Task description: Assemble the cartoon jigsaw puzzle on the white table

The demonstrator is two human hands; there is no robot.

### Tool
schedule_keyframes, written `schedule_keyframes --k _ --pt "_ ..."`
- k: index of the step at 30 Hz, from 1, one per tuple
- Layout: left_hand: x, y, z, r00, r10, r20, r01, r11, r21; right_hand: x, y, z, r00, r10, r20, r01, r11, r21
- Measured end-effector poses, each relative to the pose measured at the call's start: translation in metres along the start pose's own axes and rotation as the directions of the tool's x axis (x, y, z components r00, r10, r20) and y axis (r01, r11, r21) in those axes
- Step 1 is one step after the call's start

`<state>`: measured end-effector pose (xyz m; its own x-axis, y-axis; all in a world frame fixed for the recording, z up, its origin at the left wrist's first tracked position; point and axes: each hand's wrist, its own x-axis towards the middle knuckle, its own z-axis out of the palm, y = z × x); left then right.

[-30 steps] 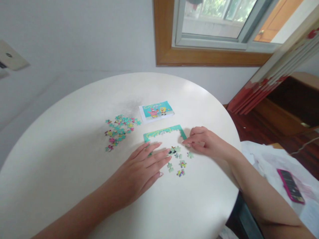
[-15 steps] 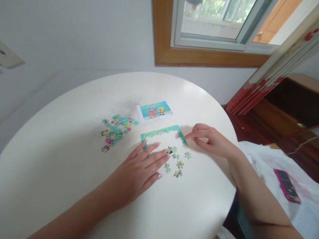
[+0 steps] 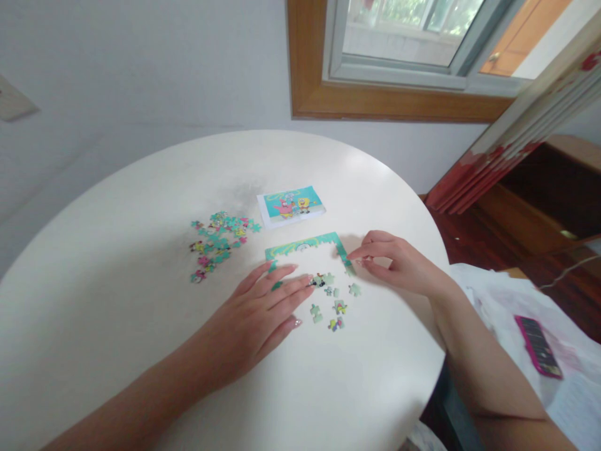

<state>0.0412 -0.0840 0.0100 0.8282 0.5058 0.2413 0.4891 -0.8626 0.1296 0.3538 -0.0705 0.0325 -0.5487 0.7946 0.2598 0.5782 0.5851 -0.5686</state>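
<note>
On the white table [image 3: 154, 200], the left hand [image 3: 263, 307] rests unclenched at the puzzle border [image 3: 323, 241]; the right hand [image 3: 397, 260] touches the border's right side, grip unclear.

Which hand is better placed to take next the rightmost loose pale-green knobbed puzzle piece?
Probably the right hand: it is nearer that pale-green piece; the left hand lies farther left, partly over the teal puzzle border.
</note>
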Motion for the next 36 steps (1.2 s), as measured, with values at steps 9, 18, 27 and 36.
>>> schedule_keyframes --k 9,18,27,36 --pt "0.001 0.001 0.003 1.000 0.000 0.025 0.000 1.000 -0.020 0.003 -0.001 0.002 1.000 -0.015 0.005 0.015 1.000 -0.022" --pt "-0.002 -0.004 -0.004 1.000 -0.010 0.014 0.010 1.000 0.015 0.002 -0.001 0.002 1.000 0.009 -0.017 -0.010 0.999 -0.036" --pt "-0.002 -0.005 -0.006 1.000 -0.010 0.011 0.010 1.000 0.017 0.003 -0.002 0.004 1.000 -0.006 0.009 0.006 1.000 -0.020" --pt "-0.003 -0.003 -0.009 0.999 -0.022 -0.031 0.022 1.000 -0.005 0.006 -0.002 0.007 0.999 -0.027 0.037 0.027 0.999 -0.020"
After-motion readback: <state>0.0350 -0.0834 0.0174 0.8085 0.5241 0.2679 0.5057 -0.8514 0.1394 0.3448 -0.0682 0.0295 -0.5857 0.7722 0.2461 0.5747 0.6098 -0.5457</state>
